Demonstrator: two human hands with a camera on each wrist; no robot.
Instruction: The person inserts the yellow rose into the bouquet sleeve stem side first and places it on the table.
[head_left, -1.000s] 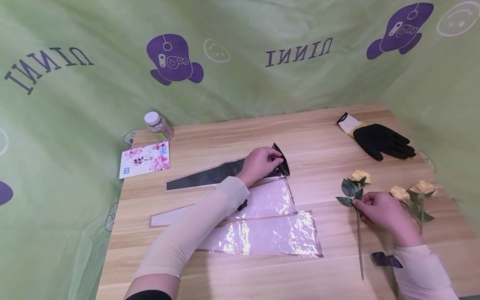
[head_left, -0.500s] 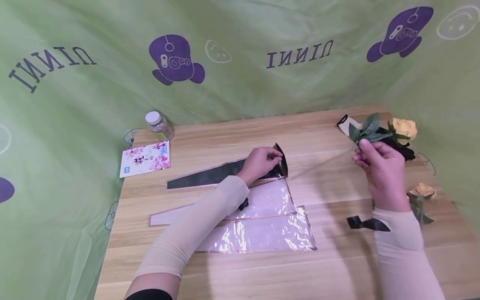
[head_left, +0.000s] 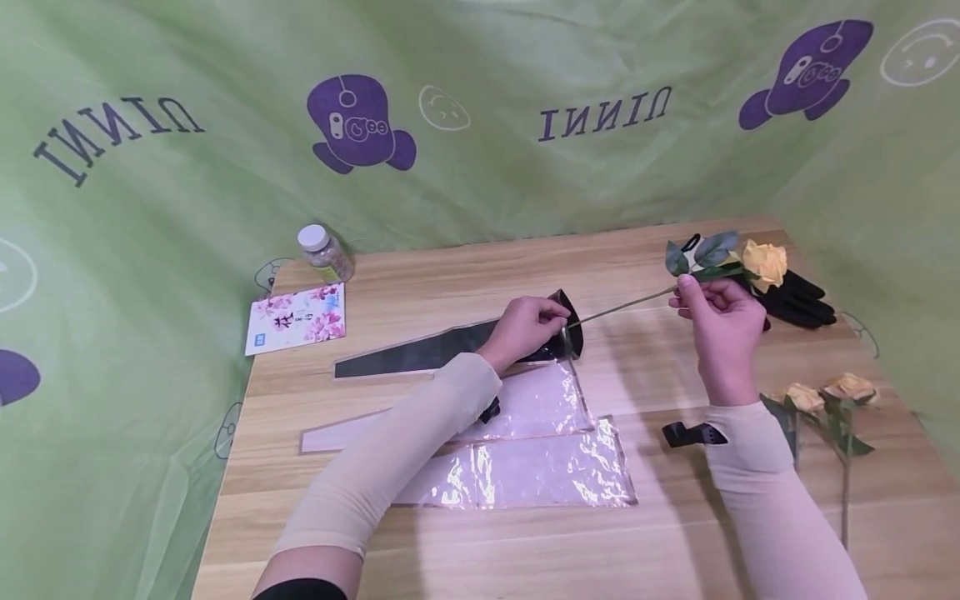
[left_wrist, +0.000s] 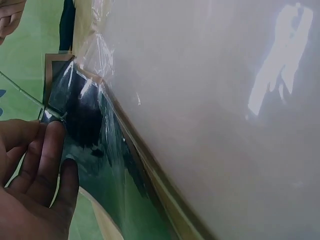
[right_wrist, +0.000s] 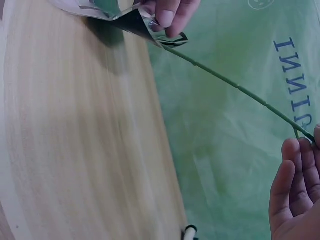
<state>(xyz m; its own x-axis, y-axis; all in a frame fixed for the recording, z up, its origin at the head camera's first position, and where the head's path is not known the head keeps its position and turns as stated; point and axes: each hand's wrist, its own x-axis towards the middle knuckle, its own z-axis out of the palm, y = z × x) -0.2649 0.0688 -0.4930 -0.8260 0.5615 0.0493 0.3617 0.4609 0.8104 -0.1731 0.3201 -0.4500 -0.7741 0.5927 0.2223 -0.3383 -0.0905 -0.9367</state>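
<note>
My left hand (head_left: 528, 327) pinches the wide mouth of a black, cone-shaped flower sleeve (head_left: 420, 352) and lifts its top layer; the sleeve lies flat on the wooden table (head_left: 465, 283). In the left wrist view the fingertips (left_wrist: 52, 145) hold the shiny black film (left_wrist: 95, 135). My right hand (head_left: 716, 312) grips a yellow rose (head_left: 765, 262) by its stem just below the leaves. The long green stem (right_wrist: 235, 85) points left, and its tip is at the sleeve's mouth beside my left fingers (right_wrist: 167, 12).
Two clear sleeves (head_left: 525, 467) lie in front of the black one. Two more yellow roses (head_left: 825, 396) lie at the right, a black glove (head_left: 798, 300) behind my right hand, a flowered card (head_left: 296, 317) and a small jar (head_left: 322, 250) at far left. Green cloth surrounds the table.
My right hand picked the rose up off the table, raised it and swung it left, bringing the stem tip to the sleeve's mouth. My left hand kept its pinch on the black sleeve.
</note>
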